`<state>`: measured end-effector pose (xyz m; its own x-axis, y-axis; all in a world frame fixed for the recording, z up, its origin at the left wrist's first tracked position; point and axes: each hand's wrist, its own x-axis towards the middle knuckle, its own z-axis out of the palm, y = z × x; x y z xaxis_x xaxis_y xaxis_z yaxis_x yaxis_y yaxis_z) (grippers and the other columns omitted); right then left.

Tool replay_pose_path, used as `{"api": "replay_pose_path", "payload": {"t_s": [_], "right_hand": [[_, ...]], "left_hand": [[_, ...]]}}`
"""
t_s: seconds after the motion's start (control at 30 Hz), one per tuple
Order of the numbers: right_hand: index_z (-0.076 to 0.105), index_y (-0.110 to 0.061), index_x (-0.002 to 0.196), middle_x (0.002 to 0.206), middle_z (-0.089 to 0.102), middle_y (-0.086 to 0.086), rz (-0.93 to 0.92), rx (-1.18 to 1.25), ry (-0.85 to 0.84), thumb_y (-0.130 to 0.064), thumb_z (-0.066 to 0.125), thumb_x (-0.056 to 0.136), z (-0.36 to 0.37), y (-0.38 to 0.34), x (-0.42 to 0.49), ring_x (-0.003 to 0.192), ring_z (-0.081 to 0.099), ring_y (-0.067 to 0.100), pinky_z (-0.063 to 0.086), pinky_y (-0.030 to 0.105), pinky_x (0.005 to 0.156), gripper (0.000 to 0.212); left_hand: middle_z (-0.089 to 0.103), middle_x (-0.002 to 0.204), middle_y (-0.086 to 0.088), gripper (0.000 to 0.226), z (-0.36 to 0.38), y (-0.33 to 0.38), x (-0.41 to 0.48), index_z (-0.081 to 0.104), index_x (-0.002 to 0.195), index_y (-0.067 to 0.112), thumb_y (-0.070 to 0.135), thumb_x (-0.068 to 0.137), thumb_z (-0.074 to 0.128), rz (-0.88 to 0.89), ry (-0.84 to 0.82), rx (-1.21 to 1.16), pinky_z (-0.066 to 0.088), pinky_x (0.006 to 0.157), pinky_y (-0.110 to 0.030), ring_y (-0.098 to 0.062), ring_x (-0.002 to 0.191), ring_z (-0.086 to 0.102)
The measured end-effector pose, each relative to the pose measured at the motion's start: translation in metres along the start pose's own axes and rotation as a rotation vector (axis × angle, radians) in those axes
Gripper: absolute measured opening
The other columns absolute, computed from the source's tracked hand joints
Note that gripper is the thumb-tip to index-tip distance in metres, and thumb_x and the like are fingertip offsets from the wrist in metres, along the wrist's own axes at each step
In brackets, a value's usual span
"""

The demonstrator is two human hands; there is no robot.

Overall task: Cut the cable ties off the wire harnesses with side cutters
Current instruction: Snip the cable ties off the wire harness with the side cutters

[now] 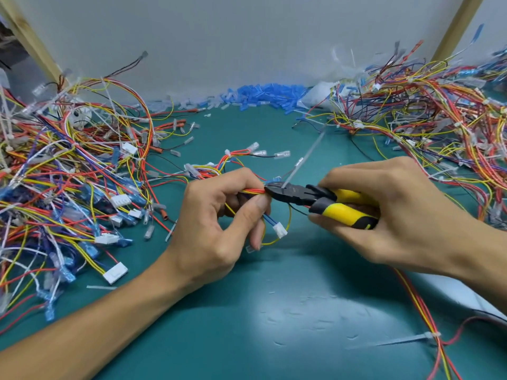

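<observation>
Nearest, a bare left forearm (pixel 96 325) crosses the teal work mat (pixel 274 311). Its left hand (pixel 219 220) pinches a small harness of red, orange and yellow wires (pixel 251 191) between thumb and curled fingers, held just above the mat at mid-scene. The right hand (pixel 397 212) is clenched round the handles of the yellow-and-black-handled side cutters (pixel 290 194).

The cutters' long axis runs left to right, nose pointing left at the harness. The jaws sit just right of the left thumb tip, nearly touching it. The translucent white cable tie (pixel 301 163) is at the jaws, its long tail slanting up and away to the far right. Whether the jaws are already through it I cannot tell.

I judge that the cut turns on keeping the blades on the tie's band, right of the thumb, and off the wires.

Tangled heaps of coloured harnesses lie at left (pixel 68 174) and far right (pixel 425 111).
</observation>
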<state>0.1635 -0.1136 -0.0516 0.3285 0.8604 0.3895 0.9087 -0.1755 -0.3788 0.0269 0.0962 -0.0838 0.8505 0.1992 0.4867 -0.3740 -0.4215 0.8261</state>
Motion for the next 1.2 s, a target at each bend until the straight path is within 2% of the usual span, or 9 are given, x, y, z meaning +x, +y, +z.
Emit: {"api": "replay_pose_path", "payload": {"t_s": [0.17, 0.23, 0.4, 0.53, 0.67, 0.83, 0.97, 1.1, 1.2], "right_hand": [[0.066, -0.017, 0.077, 0.058, 0.045, 0.004, 0.016, 0.007, -0.016, -0.017, 0.079, 0.084, -0.003, 0.003, -0.004, 0.056, 0.033, 0.022, 0.024, 0.023, 0.048, 0.015], [0.066, -0.017, 0.078, 0.059, 0.047, 0.003, 0.014, 0.002, -0.013, -0.017, 0.081, 0.085, -0.002, 0.004, -0.003, 0.056, 0.035, 0.021, 0.026, 0.023, 0.049, 0.016], [0.069, -0.019, 0.092, 0.077, 0.054, -0.011, -0.01, -0.054, 0.023, -0.045, 0.075, 0.087, -0.007, 0.004, 0.0, 0.066, 0.05, 0.013, 0.043, 0.038, 0.058, 0.027], [0.071, -0.021, 0.098, 0.082, 0.056, -0.013, 0.005, -0.028, -0.016, -0.051, 0.073, 0.089, -0.01, 0.005, 0.0, 0.071, 0.053, 0.012, 0.047, 0.042, 0.062, 0.031], [0.071, -0.023, 0.096, 0.078, 0.058, -0.009, -0.001, -0.027, -0.057, -0.048, 0.075, 0.089, -0.012, 0.005, 0.002, 0.065, 0.051, 0.014, 0.044, 0.037, 0.058, 0.026], [0.07, -0.019, 0.083, 0.062, 0.051, 0.007, 0.029, 0.007, -0.069, -0.04, 0.074, 0.09, -0.01, 0.009, 0.0, 0.058, 0.038, 0.024, 0.037, 0.042, 0.051, 0.022], [0.068, -0.017, 0.08, 0.058, 0.043, 0.009, 0.033, 0.041, -0.08, -0.035, 0.072, 0.093, -0.01, 0.009, -0.002, 0.059, 0.028, 0.023, 0.031, 0.041, 0.047, 0.023], [0.067, -0.013, 0.076, 0.057, 0.041, 0.01, 0.043, 0.054, -0.086, -0.038, 0.07, 0.095, -0.01, 0.008, -0.002, 0.059, 0.025, 0.022, 0.028, 0.041, 0.046, 0.031], [0.065, -0.017, 0.074, 0.057, 0.037, 0.01, 0.057, 0.076, -0.091, -0.036, 0.072, 0.095, -0.011, 0.005, -0.002, 0.059, 0.024, 0.022, 0.025, 0.04, 0.046, 0.029]], "left_hand": [[0.058, 0.05, 0.002, 0.017, 0.001, 0.001, -0.002, 0.06, 0.082, 0.005, 0.011, 0.098, 0.056, 0.012, -0.014, -0.015, 0.037, 0.048, -0.011, -0.017, 0.041, 0.056], [0.058, 0.05, 0.002, 0.017, 0.0, 0.002, -0.002, 0.06, 0.082, 0.004, 0.007, 0.098, 0.056, 0.011, -0.013, -0.01, 0.037, 0.048, -0.012, -0.017, 0.041, 0.056], [0.058, 0.049, 0.002, 0.019, 0.0, 0.004, 0.0, 0.06, 0.082, 0.007, 0.015, 0.098, 0.056, -0.007, 0.02, -0.007, 0.036, 0.046, -0.013, -0.02, 0.04, 0.053], [0.058, 0.049, 0.003, 0.019, 0.0, 0.004, 0.0, 0.062, 0.082, 0.012, 0.019, 0.098, 0.056, -0.003, 0.035, 0.006, 0.036, 0.047, -0.014, -0.02, 0.04, 0.053], [0.058, 0.049, 0.003, 0.019, -0.001, 0.004, 0.0, 0.062, 0.082, 0.012, 0.019, 0.098, 0.057, 0.003, 0.043, 0.013, 0.035, 0.046, -0.014, -0.018, 0.04, 0.053], [0.058, 0.049, 0.004, 0.018, 0.0, 0.003, -0.001, 0.06, 0.08, 0.011, 0.015, 0.097, 0.055, 0.02, 0.032, 0.028, 0.037, 0.048, -0.012, -0.015, 0.04, 0.053], [0.058, 0.049, 0.005, 0.017, 0.0, 0.003, -0.001, 0.061, 0.081, 0.012, 0.015, 0.097, 0.056, 0.027, 0.038, 0.033, 0.036, 0.048, -0.012, -0.018, 0.041, 0.055], [0.058, 0.049, 0.003, 0.018, 0.0, 0.004, -0.002, 0.062, 0.082, 0.012, 0.016, 0.098, 0.056, 0.034, 0.039, 0.04, 0.035, 0.047, -0.014, -0.018, 0.04, 0.053], [0.059, 0.049, 0.003, 0.02, 0.0, 0.004, -0.002, 0.062, 0.081, 0.011, 0.019, 0.098, 0.056, 0.022, 0.046, 0.041, 0.034, 0.047, -0.015, -0.018, 0.04, 0.05]]}}
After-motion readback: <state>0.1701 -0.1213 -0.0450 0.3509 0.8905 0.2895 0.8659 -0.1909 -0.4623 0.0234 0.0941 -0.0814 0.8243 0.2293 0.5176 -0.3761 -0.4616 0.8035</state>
